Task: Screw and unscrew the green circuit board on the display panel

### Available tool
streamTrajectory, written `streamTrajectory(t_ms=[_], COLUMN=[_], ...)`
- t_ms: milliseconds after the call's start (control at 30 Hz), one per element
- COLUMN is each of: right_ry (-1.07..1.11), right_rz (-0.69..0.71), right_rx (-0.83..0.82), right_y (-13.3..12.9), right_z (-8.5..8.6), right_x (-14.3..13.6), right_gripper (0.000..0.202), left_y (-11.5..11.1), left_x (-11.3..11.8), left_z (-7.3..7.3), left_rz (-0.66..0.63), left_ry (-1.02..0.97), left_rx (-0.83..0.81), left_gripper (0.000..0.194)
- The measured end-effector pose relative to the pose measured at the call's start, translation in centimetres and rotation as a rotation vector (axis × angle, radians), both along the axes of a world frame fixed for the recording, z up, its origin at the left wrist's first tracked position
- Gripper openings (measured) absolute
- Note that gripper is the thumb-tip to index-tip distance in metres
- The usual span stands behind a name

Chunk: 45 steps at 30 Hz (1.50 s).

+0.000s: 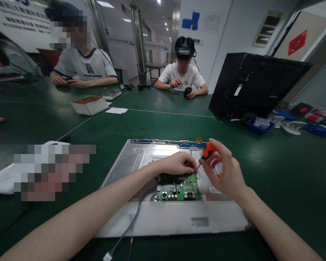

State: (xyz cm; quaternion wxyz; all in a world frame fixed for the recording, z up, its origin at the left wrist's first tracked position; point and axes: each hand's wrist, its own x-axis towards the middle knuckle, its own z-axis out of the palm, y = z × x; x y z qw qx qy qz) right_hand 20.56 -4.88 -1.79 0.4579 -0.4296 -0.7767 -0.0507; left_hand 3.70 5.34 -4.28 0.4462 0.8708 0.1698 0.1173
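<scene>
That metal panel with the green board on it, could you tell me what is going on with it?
A person has the metal panel lying flat on the green table. Their right hand holds an orange-handled screwdriver, tip down at the top edge of the green circuit board. Their left hand rests beside the tip. Two other people sit across the table.

No legible text on wall posters [19,21] or red sign [297,42]

Circuit board [179,189] on metal panel [141,159]
</scene>
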Motion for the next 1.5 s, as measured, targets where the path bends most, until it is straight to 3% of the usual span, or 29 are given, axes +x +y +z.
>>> streamTrajectory(t_ms=[600, 1033, 1367, 1500], right_ry=[0.010, 0.167, 0.121, 0.118], right_rz=[0.059, 0.016, 0.028, 0.005], right_rx=[0.026, 0.022, -0.044, -0.084], right_y=[0.0, 0.0, 0.0, -0.1], right_z=[0.5, -0.8, 0.3, 1.9], right_x=[-0.1, 0.4, 0.7, 0.9], right_gripper=[0.058, 0.053, 0.048, 0.035], left_y=[-0.1, -0.2, -0.2, -0.2], left_x=[0.0, 0.1, 0.0, 0.0], left_z=[0.1, 0.1, 0.1, 0.2], left_rz=[-0.009, 0.042, 0.042, 0.042], left_ry=[0.003, 0.038, 0.038, 0.051], left_rx=[0.025, 0.008, 0.011, 0.008], left_gripper=[0.009, 0.008, 0.010, 0.011])
